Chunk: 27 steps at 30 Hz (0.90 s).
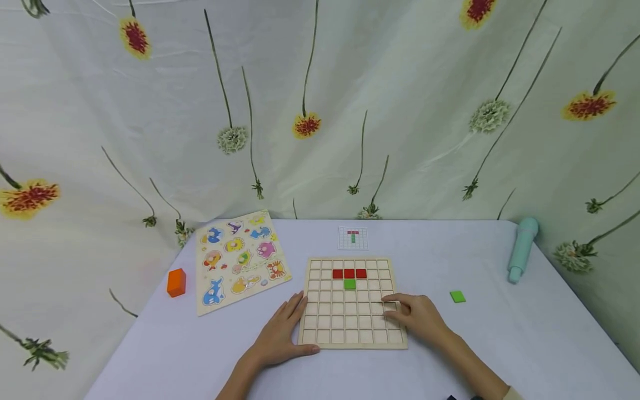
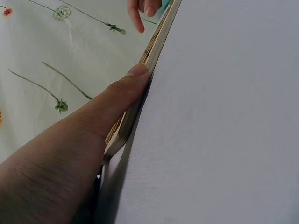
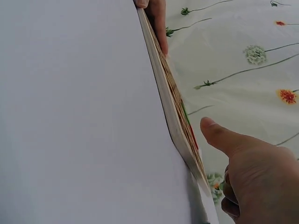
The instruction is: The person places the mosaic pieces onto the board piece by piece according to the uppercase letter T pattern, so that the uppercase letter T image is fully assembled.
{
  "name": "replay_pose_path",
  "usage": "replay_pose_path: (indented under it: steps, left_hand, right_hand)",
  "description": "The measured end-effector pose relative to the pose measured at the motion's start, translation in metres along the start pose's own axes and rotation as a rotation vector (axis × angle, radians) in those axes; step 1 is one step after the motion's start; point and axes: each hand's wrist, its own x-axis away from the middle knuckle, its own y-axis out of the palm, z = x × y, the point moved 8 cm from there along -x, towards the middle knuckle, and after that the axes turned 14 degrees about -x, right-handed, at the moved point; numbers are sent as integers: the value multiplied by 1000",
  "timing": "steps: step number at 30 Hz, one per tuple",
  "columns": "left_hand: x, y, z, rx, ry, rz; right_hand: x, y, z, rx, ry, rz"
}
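Note:
A wooden grid board (image 1: 344,322) lies on the table. Three red square tiles (image 1: 349,273) sit in a row in its upper part, and one green tile (image 1: 349,284) is below the middle one. My left hand (image 1: 282,334) rests at the board's left side, its thumb (image 2: 135,74) against the front edge in the left wrist view. Over the board's right part is my right hand (image 1: 420,318), thumb and forefinger apart with nothing between them; the right wrist view shows its thumb (image 3: 219,133) above the board. Another green tile (image 1: 457,296) lies farther right on the table.
A small card (image 1: 342,244) printed with a red and green T pattern lies behind the board. At the left are an animal puzzle board (image 1: 222,278) and an orange block (image 1: 176,283). A mint-green cylindrical object (image 1: 522,250) lies at the back right, near the flowered cloth.

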Motion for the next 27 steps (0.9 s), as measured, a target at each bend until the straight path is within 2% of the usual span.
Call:
replay_pose_path:
  steps: [8, 14, 21, 27]
  left_hand:
    - [0, 1, 0, 1, -9, -19]
    - [1, 0, 1, 11, -5, -3]
    - [1, -1, 1, -2, -5, 8]
    - [0, 0, 0, -1, -6, 0]
  right_hand:
    - [43, -41, 21, 13, 18, 24]
    - [62, -67, 26, 25, 20, 52]
    - [67, -75, 27, 34, -8, 58]
    - [67, -73, 31, 36, 6, 50]
